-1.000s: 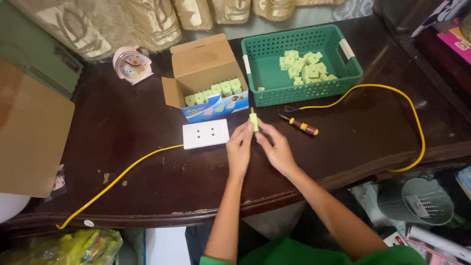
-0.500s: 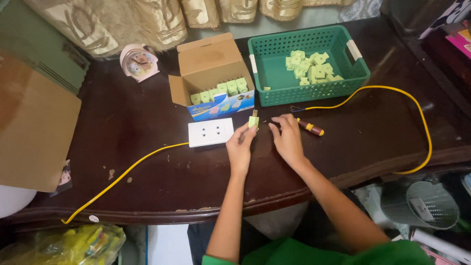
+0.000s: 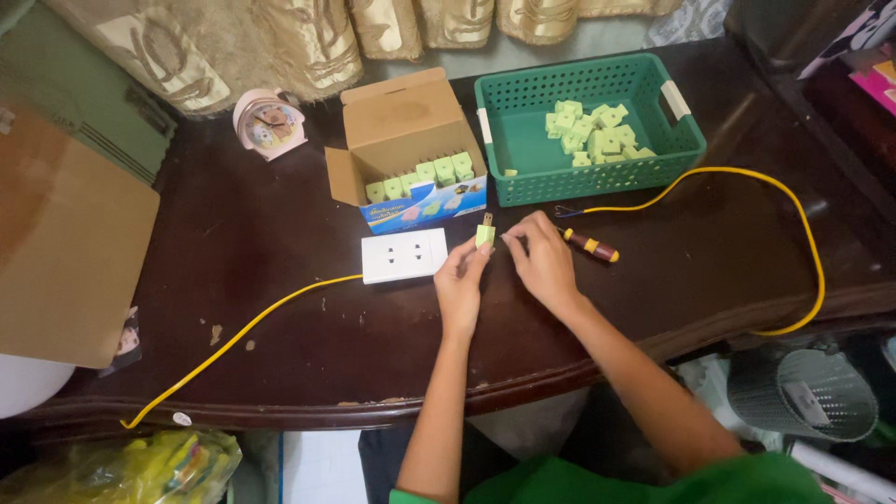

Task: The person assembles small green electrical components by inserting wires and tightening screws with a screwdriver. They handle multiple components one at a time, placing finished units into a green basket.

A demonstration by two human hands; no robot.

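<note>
Socket plate [image 3: 404, 255]: lay white and flat near the desk [image 3: 233, 243] middle, on a yellow cable [image 3: 243, 327].
Left hand [image 3: 461, 280]: pinched a small green plug [image 3: 484, 234], prongs up, just right of the plate.
Right hand [image 3: 541, 261]: fingers curled, gripping nothing visible, touching a screwdriver [image 3: 588, 245].
Basket [image 3: 523, 182]: green, at the back edge.

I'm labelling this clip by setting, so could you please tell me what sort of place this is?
Probably a room in a home used for small assembly work: curtains hang behind a dark wooden table, a small pink clock stands on it, and a green basket and a box hold many green plugs.
</note>
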